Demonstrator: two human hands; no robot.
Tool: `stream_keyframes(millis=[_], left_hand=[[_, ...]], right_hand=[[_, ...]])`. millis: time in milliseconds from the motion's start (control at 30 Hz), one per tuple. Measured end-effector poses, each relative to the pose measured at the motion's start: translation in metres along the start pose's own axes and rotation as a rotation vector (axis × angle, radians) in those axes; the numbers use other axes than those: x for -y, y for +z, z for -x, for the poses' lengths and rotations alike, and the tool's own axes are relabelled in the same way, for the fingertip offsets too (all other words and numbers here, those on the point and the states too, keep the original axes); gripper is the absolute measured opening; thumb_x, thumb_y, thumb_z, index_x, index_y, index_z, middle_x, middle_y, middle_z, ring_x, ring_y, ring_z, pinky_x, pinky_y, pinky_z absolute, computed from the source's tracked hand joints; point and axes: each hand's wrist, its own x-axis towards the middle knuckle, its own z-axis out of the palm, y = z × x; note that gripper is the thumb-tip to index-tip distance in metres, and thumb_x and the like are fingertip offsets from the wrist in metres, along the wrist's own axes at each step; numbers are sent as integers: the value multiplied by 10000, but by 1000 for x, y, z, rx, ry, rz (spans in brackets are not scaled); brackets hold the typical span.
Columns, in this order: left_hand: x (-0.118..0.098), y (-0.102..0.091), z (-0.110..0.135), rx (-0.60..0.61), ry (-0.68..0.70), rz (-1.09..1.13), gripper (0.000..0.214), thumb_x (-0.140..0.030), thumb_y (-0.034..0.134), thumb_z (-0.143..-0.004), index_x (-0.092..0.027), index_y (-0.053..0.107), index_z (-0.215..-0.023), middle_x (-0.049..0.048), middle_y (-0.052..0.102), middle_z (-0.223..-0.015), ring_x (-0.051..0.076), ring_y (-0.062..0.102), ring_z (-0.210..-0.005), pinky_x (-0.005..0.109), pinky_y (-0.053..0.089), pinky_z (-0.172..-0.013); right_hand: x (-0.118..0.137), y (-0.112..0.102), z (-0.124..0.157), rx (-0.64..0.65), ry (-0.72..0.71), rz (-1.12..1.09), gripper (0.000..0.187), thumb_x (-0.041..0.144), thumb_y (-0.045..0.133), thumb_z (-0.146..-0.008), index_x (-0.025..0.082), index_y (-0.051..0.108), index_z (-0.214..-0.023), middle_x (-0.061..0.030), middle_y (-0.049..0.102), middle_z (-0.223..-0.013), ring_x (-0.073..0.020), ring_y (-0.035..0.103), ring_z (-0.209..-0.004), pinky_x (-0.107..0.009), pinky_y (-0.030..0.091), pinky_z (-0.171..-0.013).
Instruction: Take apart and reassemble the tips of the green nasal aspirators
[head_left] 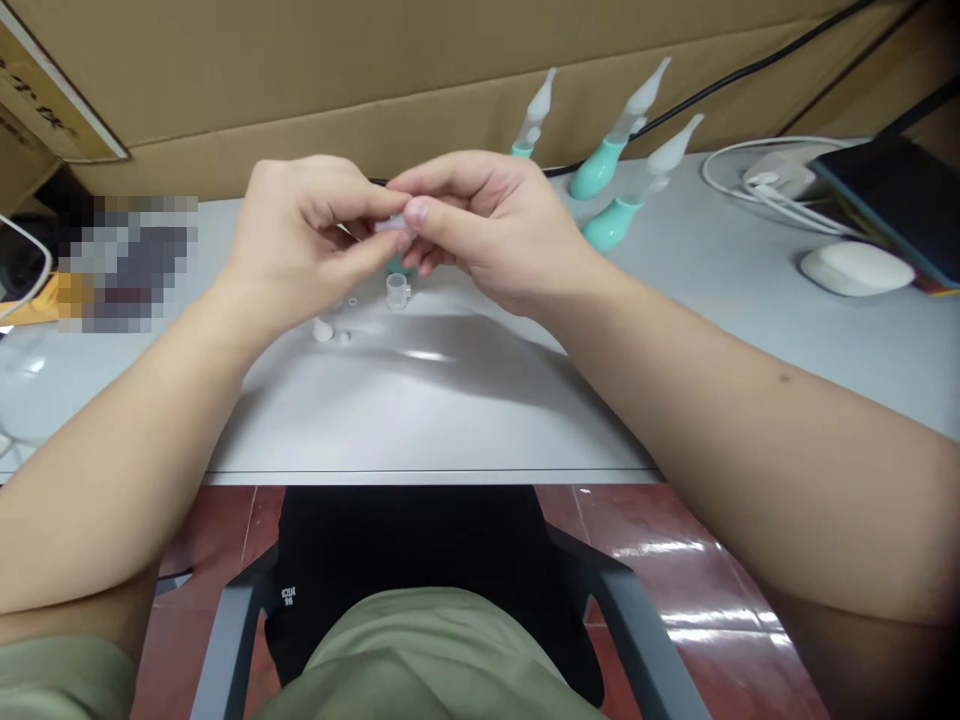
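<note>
Clear plastic piece (395, 226) pinched between both sets of my fingertips, above the far middle of the grey table (450, 420) | left hand (307, 235) and right hand (480, 225) both closed on it, equally near | its long axis runs left-right | loose clear cap (397, 291) lies just below, nearer me.

A pale grey table (420, 420) carries three teal-and-clear bulb syringes (609, 150) near its back edge, a small clear cup (397, 291) and tiny white parts (323, 330) near the middle, and at the right a white oval case (855, 268), coiled white cable (765, 180) and dark tablet (892, 195)
</note>
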Motion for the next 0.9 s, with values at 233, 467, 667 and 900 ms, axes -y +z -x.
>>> stream_keyframes(millis=[233, 467, 667, 900], left_hand=[[9, 8, 3, 65, -134, 140, 656, -615, 1207, -795, -317, 961, -1325, 95, 941, -1125, 344, 859, -1001, 567, 762, -957], [9, -9, -9, 47, -447, 420, 650, -853, 964, -1030, -302, 851, -1355, 144, 945, -1296, 382, 933, -1109, 612, 794, -976], [63, -43, -24, 29, -504, 630, 821, -921, 908, -845, -263, 861, -1333, 124, 946, -1465, 514, 787, -1681, 788, 576, -1498], [-2, -27, -18, -58, -617, 387, 355, -651, 831, -1055, -316, 833, -1171, 95, 922, -1292, 351, 861, -1191, 600, 775, -1131]], right_hand=[[-10, -10, -10, -93, 27, -128, 388, 529, 1240, -911, 391, 877, -915, 18, 904, -1044, -282, 891, -1038, -476, 819, -1108], [-21, -25, -26, -162, 142, -346, 502, 460, 1219, -912, 325, 736, -928, -36, 901, -1129, -284, 899, -1365, -419, 773, -1284], [-26, -34, -37, -239, 159, -415, 530, 369, 1200, -938, 340, 672, -981, 4, 870, -1053, -267, 872, -1406, -426, 775, -1266], [-17, -30, -20, -200, 44, 122, 327, 526, 1053, -1030, 389, 787, -1162, -34, 915, -1305, -359, 887, -1292, -572, 800, -1155]])
